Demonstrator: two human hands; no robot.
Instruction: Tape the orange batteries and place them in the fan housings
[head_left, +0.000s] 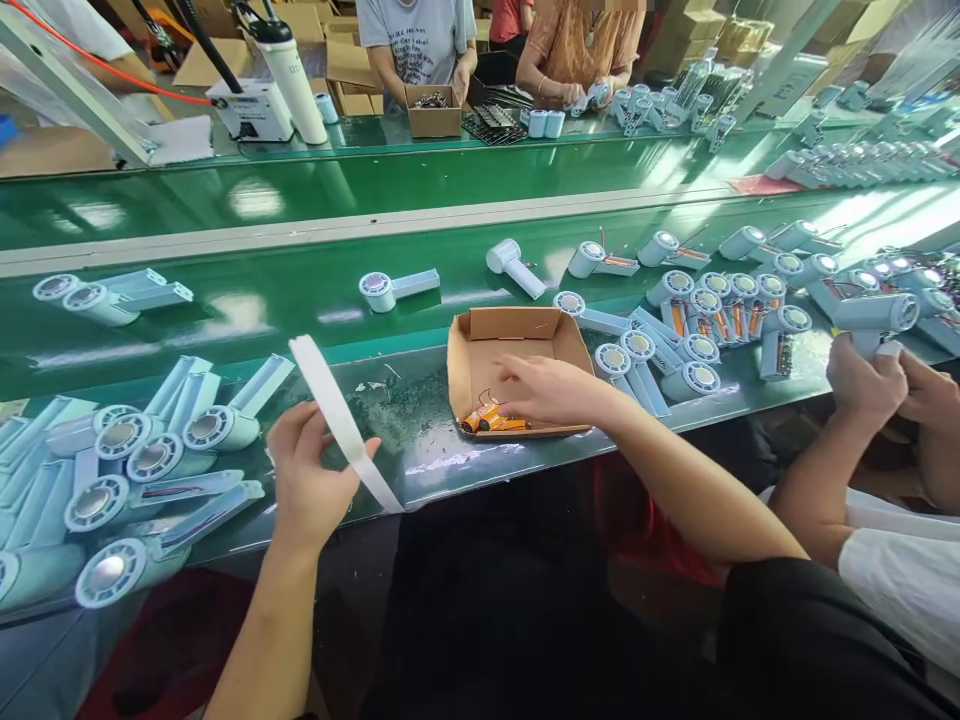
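My left hand (307,475) is closed on a long white strip (337,415) that slants up to the left over the table edge. Pale blue fan housings (150,455) lie in a heap just left of it. My right hand (551,388) reaches into a shallow cardboard tray (510,325), fingers curled down over the orange batteries (491,420) in its near corner. Whether the fingers grip a battery I cannot tell.
A green conveyor belt (300,260) runs across, carrying single fan housings (394,288). More housings (697,320) crowd the right. A co-worker's hands (870,380) at the right hold one. Other people work at the far side beside a cardboard box (433,110).
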